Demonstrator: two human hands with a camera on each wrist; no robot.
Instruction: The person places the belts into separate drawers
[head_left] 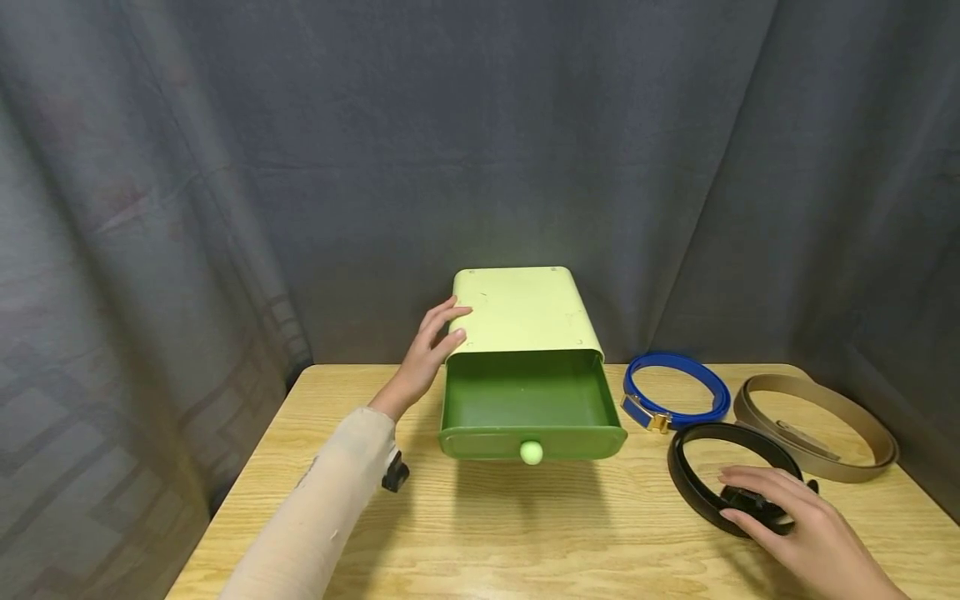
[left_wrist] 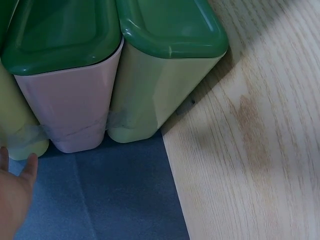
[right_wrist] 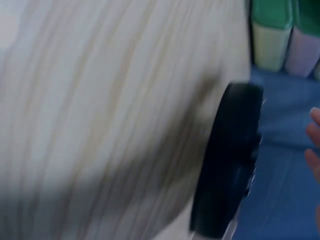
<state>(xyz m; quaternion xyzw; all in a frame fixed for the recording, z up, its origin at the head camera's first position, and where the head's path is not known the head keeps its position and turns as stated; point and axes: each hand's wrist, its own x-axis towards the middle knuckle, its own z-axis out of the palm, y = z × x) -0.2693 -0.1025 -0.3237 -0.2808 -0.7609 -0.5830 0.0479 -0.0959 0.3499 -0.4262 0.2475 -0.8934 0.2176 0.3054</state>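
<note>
A drawer unit with a pale green top (head_left: 517,308) stands at the table's back, its dark green drawer (head_left: 487,443) pulled out, with nothing visible inside. My left hand (head_left: 427,354) rests on the unit's upper left edge, fingers spread. From the side, the left wrist view shows pale green and pink housings (left_wrist: 70,107) taped together. Over a coiled black belt (head_left: 693,492) at front right hovers my right hand (head_left: 810,533), thumb and fingers apart around the buckle side. In the right wrist view, the fingertips (right_wrist: 312,132) stand clear of the black belt (right_wrist: 225,160).
Behind the black belt lies a coiled blue belt (head_left: 717,392) with a gold buckle. A coiled brown belt (head_left: 780,385) sits farther right, near the table's right edge. Grey curtains (head_left: 487,142) hang behind the wooden table (head_left: 525,542) and along both sides.
</note>
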